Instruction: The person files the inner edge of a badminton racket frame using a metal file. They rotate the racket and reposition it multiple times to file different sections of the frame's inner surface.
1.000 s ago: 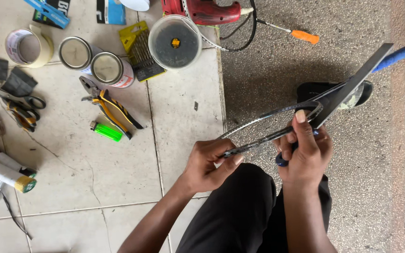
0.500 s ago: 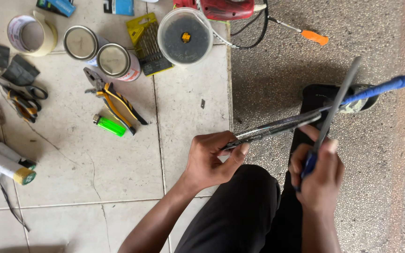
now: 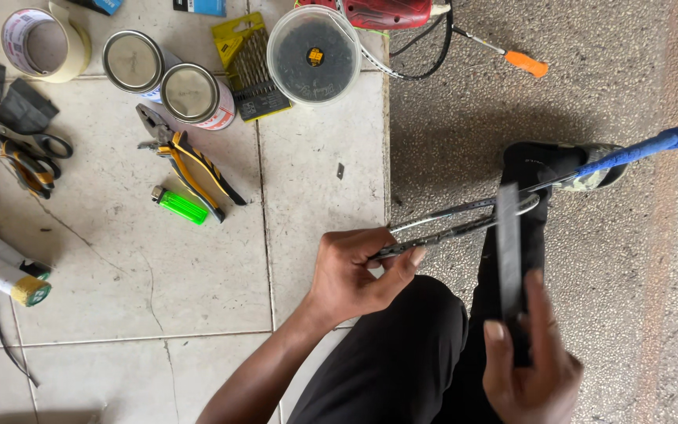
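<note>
The left forearm comes up from the bottom edge, bent at the wrist, and the left hand [image 3: 355,271] curls shut, thumb and fingers pinching the near end of a thin bent metal frame with a blue grip [image 3: 472,220]. That frame slants up to the right across the knee, its blue handle far out over the rough grey floor. The right hand [image 3: 531,357] rises from the bottom right, fingers closed around a flat dark grey file [image 3: 508,247] held upright, its tip crossing the frame.

On the pale tiles to the left lie one roll of tape [image 3: 45,43], two round tins [image 3: 162,74], one yellow-handled pair of pliers [image 3: 190,161], one green lighter [image 3: 180,206] and one round clear tub [image 3: 314,55].
</note>
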